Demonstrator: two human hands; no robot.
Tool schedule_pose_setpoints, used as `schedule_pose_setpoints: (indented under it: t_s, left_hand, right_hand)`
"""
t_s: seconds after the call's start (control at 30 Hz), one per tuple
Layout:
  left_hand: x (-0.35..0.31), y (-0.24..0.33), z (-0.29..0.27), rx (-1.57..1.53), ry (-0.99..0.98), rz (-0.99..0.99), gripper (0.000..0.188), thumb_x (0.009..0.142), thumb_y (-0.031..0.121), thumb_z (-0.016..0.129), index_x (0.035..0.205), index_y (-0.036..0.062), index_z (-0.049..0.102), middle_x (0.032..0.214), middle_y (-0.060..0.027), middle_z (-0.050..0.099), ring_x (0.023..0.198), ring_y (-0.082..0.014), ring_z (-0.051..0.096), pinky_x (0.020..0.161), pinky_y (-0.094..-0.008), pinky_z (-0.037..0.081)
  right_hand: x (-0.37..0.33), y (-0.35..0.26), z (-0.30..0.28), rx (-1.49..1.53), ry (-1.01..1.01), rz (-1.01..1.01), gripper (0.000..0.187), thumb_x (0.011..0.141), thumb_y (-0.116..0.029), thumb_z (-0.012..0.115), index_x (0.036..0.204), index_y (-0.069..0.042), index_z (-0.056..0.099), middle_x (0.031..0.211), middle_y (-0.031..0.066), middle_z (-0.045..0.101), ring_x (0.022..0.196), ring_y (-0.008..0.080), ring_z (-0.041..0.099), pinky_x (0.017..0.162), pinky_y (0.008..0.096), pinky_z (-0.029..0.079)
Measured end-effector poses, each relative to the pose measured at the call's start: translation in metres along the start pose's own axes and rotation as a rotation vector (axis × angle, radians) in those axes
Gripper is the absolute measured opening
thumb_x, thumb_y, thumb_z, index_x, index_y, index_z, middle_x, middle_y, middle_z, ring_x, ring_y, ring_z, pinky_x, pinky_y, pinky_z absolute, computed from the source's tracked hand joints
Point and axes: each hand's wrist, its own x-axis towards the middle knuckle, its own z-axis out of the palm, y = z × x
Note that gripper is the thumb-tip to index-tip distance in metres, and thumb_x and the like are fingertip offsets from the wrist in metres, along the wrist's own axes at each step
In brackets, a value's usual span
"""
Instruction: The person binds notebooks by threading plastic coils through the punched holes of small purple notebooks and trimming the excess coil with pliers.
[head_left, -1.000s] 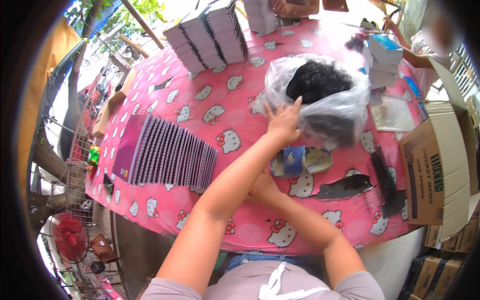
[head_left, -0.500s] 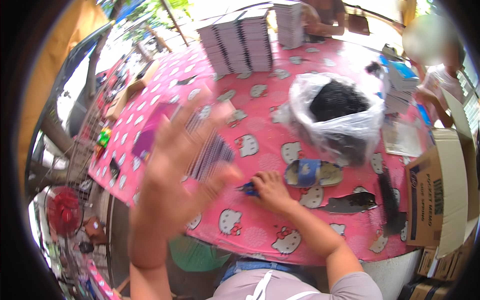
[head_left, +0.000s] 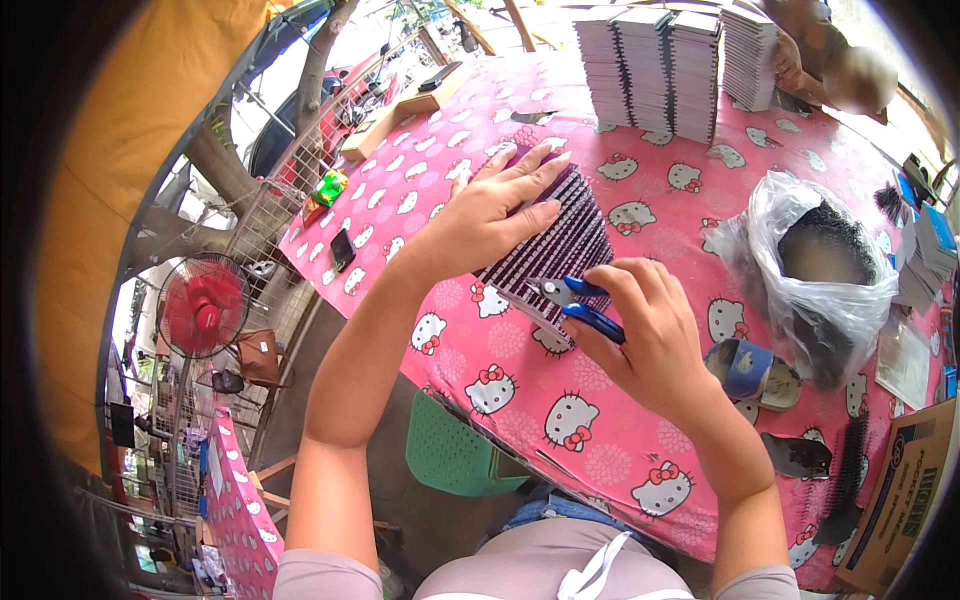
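Note:
A stack of small spiral-bound notebooks [head_left: 578, 228] lies on the pink table, its many coil spines facing up in rows, with a bit of purple cover at the far end. My left hand [head_left: 497, 212] rests flat on the stack's left side, fingers spread. From the right, my right hand [head_left: 650, 325] grips blue-handled pliers [head_left: 597, 322]. The metal jaws point left and meet the near end of the spines; whether they pinch a wire is too small to tell.
Tall notebook stacks [head_left: 650, 75] stand at the back, beside a seated person [head_left: 800, 65]. To the right are a clear plastic bag of black coils [head_left: 830, 260], a blue-banded slipper-like item [head_left: 752, 372], loose black coils [head_left: 848, 470] and a cardboard box [head_left: 905, 500]. A phone [head_left: 342, 250] lies left.
My raised, blurred left hand has come down onto the notebooks. My right hand has lifted the pliers from the tabletop and brought them to the spines. The view has turned left.

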Motion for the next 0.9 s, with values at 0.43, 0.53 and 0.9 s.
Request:
schedule_pose_setpoints:
  t_s: [0.43, 0.53, 0.9]
  left_hand:
    - [-0.003, 0.005, 0.0, -0.078, 0.047, -0.043, 0.041, 0.094, 0.025, 0.057, 0.133, 0.0124, 0.056, 0.147, -0.0168, 0.039, 0.143, -0.0349, 0.021, 0.115, -0.0467, 0.015]
    - [-0.004, 0.006, 0.002, 0.007, 0.069, 0.006, 0.045, 0.092, 0.028, 0.058, 0.135, 0.0156, 0.053, 0.146, -0.0152, 0.041, 0.141, -0.0375, 0.024, 0.115, -0.047, 0.017]
    - [-0.005, 0.003, 0.003, -0.054, 0.105, 0.008, 0.063, 0.075, 0.013, 0.07, 0.136, 0.0157, 0.053, 0.145, -0.0178, 0.042, 0.14, -0.0371, 0.029, 0.115, -0.0464, 0.02]
  right_hand:
    - [0.022, -0.013, 0.016, -0.003, -0.065, 0.005, 0.037, 0.077, -0.029, 0.074, 0.104, -0.007, 0.061, 0.095, 0.009, 0.058, 0.09, 0.0275, 0.057, 0.083, 0.0434, 0.044]
    - [0.029, 0.006, 0.013, 0.769, -0.442, 0.516, 0.033, 0.085, -0.034, 0.071, 0.091, -0.002, 0.065, 0.075, 0.0077, 0.066, 0.061, 0.0186, 0.062, 0.056, 0.0325, 0.049]
    - [-0.005, -0.001, 0.022, 0.019, 0.017, 0.011, 0.045, 0.074, -0.026, 0.076, 0.109, -0.006, 0.058, 0.1, 0.0112, 0.059, 0.093, 0.03, 0.057, 0.083, 0.0406, 0.042]
